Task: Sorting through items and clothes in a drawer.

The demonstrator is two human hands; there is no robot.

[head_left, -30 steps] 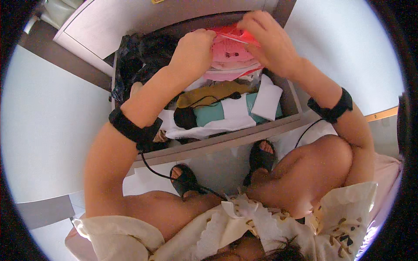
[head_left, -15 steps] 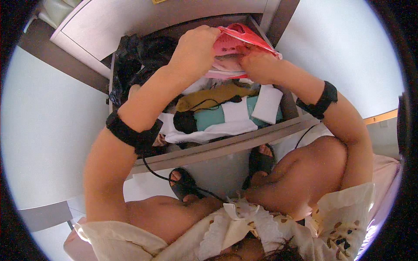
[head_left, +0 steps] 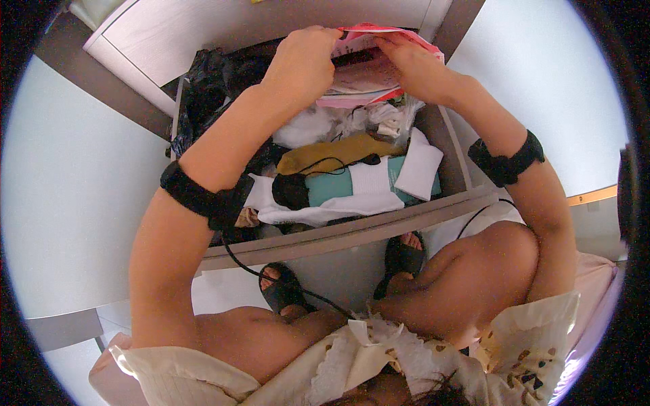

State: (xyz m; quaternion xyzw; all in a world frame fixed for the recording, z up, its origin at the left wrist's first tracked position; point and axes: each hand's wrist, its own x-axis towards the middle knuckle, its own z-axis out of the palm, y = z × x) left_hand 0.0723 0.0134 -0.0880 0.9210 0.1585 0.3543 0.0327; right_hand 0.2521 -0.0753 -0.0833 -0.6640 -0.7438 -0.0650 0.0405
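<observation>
A pink and red bag (head_left: 362,80) with pale edging is held up over the back of an open drawer (head_left: 352,233), its mouth spread and pinkish contents showing inside. My left hand (head_left: 303,62) grips the bag's left edge, fingers closed. My right hand (head_left: 418,68) is closed on its right side, with the fingertips at the far rim and partly hidden. Below the bag lie crumpled clear plastic (head_left: 389,122), a mustard-coloured sock (head_left: 338,153), a teal flat item (head_left: 330,188) and white socks (head_left: 421,166).
Black plastic bags (head_left: 206,101) fill the drawer's back left. A pale drawer front (head_left: 203,40) stands above the open one. A black cord (head_left: 254,274) runs across my lap, and my feet in dark sandals (head_left: 284,287) are just below the drawer.
Both hands have moved slightly up and away with the bag, and my right hand has shifted right and up. The bag's mouth is wider, and more clear plastic shows underneath.
</observation>
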